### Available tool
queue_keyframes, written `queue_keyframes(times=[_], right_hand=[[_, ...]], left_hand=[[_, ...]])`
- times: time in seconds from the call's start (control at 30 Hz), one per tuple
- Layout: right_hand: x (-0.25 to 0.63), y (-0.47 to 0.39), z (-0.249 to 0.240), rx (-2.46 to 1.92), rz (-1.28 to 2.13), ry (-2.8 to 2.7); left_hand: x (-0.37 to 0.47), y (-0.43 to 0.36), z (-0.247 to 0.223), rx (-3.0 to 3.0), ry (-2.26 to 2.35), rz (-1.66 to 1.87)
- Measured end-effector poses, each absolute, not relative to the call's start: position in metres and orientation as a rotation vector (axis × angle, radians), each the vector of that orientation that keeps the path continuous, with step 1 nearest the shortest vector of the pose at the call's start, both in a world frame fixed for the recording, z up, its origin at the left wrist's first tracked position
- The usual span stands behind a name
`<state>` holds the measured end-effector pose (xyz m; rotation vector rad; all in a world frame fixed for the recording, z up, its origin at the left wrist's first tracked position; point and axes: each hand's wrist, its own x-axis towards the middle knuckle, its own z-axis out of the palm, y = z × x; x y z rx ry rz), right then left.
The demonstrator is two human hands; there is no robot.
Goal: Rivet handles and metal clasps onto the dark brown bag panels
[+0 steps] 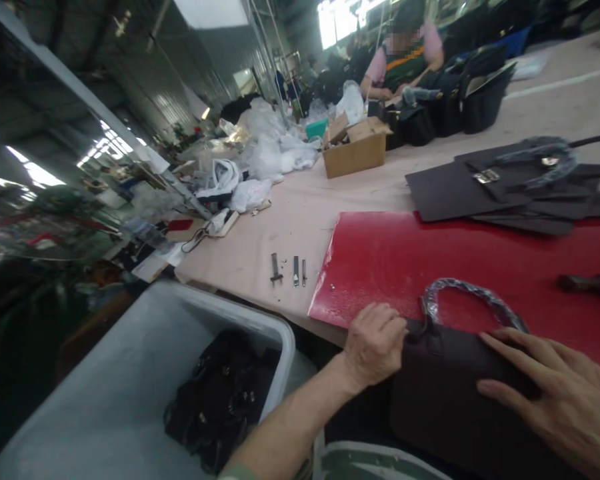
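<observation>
A dark brown bag panel [450, 380] lies at the table's near edge, partly over a red board [380, 253]. My left hand [377, 343] is closed on the panel's upper left corner, its fingers curled. Across the panel's right part rests my right hand [555, 387], open, with fingers stretched out. Between the hands a looped handle [460, 287] wrapped in clear plastic rises from the panel's top edge. A hammer-like tool [585, 283] lies on the board at the right, its far end out of view.
Several small metal tools [296, 272] lie left of the board. A grey-white bin [105, 373] with dark bags [225, 400] stands at lower left. More brown panels [455, 190] are stacked at the back right. Beyond are a cardboard box [355, 155], plastic wrapping [275, 140] and a seated person [405, 60].
</observation>
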<state>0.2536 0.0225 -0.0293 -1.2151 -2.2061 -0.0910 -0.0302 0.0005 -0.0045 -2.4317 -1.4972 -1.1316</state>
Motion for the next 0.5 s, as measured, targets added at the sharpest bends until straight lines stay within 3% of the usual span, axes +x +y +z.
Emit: queue_keyframes(times=[0.1,0.23,0.5], right_hand=[[0.254,0.021,-0.030,-1.229,-0.094,-2.190],[0.252,0.022,-0.030,-1.244,-0.120,-2.188],[0.247,0.015,-0.014,-1.238,-0.123,-2.240]], left_hand=[[-0.082,0.016,0.009,-2.169,-1.887,-1.081],[-0.162,0.051,0.030,-1.688,-2.632,-0.542],[-0.226,0.110,0.047,-1.577,-3.044,-0.038]])
